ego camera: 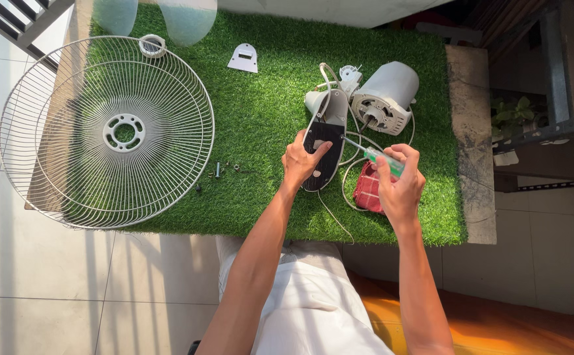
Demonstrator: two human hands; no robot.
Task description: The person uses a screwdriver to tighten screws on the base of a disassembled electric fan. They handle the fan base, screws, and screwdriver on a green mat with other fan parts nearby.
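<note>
A: what are the hands doing?
B: left hand (302, 161) lies flat on the dark fan base panel (323, 148), mid-desk; right hand (400, 179) is curled round a green-handled screwdriver (382, 160); fake grass (260, 118) covers the desk, pale tiled floor (50, 276) below.

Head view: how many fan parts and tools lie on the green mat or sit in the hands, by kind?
Round white wire fan guard: 1
Translucent fan blade lobes: 2
White motor housing: 1
Dark oval control panel under left hand: 1
Green-handled screwdriver in right hand: 1
White flat bracket plate: 1
White plastic ring: 1
Red cloth: 1
Total: 9
</note>
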